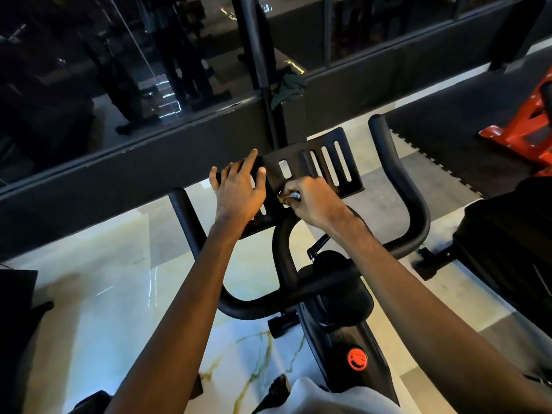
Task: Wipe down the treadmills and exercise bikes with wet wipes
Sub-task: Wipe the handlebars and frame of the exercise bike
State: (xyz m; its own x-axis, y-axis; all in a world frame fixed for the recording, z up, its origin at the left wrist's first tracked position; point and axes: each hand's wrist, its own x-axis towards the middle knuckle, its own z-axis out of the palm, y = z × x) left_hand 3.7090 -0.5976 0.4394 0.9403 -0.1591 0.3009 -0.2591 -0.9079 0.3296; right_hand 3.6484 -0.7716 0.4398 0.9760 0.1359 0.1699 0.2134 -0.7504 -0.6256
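From my head camera, looking down, the exercise bike (328, 294) stands right in front of me on a pale marble floor (119, 294) veined with yellow. It is matte black all over. A looping handlebar (409, 204) rises to a rounded tip on either side. Between those tips sits a flat black tray (328, 162) cut with long upright slots, through which the pale floor shows.

My left hand (239, 192) lies flat on the left end of the tray, fingers straight and spread, holding nothing; the forefinger reaches to the tray's far edge. My right hand (313, 198) is at the tray's near edge, just beside the left, with its fingers curled tight round a small shiny thing (291, 196). I cannot tell what it is.

Lower on the frame, near my knee, there is a round red knob (357, 358) bearing a dark mark too small to read. I find no other writing or brand anywhere on the bike.

Beyond the tray runs a dark partition with glass (89, 85) above it, and a dark green cloth (288, 88) hangs by its upright post. Red equipment (525, 130) stands on dark matting at the far right.
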